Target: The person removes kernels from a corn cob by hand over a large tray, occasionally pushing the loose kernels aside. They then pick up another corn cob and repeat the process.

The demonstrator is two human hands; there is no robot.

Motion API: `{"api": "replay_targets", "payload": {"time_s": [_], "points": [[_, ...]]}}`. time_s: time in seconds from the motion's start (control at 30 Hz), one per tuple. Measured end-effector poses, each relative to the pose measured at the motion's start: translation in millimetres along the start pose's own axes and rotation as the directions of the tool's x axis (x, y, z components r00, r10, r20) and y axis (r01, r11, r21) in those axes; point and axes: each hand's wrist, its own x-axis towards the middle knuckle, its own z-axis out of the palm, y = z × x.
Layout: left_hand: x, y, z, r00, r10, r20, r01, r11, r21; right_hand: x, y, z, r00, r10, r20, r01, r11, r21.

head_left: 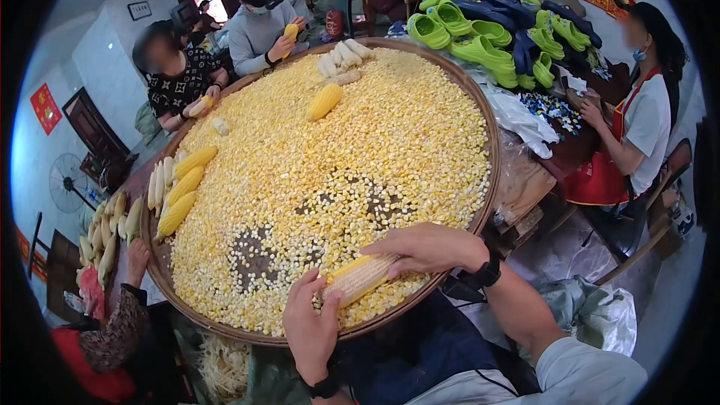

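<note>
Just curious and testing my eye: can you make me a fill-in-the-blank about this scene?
The left hand and right hand together hold one corn ____.
The round woven tray holds loose yellow corn ____.
The clogs beyond it are dark blue and bright ____.
Missing: cob, kernels, green.

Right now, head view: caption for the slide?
Left hand and right hand grip a corn cob over a woven tray of kernels; other people around it hold cobs.

Black watch (484,276) right wrist, black band (324,388) left; pale sleeve (585,369).
</note>
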Motion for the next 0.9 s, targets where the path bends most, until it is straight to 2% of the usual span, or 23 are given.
{"api": "replay_targets", "payload": {"time_s": [0.2,0.4,0.5,0.6,0.8,0.9], "points": [[-2.7,-5.2,-0.4,1.000,-0.017,-0.018,0.016,0.999,-0.039,-1.1,0.6,1.7,1.000,0.007,-0.006,-0.007,1.000,-0.010],[2.2,15.4,-1.7,0.984,-0.175,-0.024,0.173,0.983,-0.060,-0.7,1.6,1.5,1.000,-0.001,-0.004,0.001,1.000,-0.014],[1.7,-3.2,2.8,0.997,0.077,0.016,-0.079,0.983,0.166,-0.9,0.4,-0.2,1.000,0.002,0.004,-0.002,1.000,-0.010],[1.8,-9.2,3.7,0.994,0.084,0.072,-0.093,0.987,0.134,-1.4,-0.9,-0.4,1.000,0.011,0.008,-0.011,1.000,-0.015],[0.8,1.4,-2.6,0.999,-0.017,0.050,0.019,0.999,-0.029,-1.2,1.8,2.4,1.000,-0.006,-0.001,0.006,0.999,-0.032],[0.8,-1.4,-3.3,0.997,0.053,0.056,-0.053,0.999,-0.003,-1.4,-0.3,0.7,1.000,0.010,0.000,-0.010,0.999,-0.032]]}}
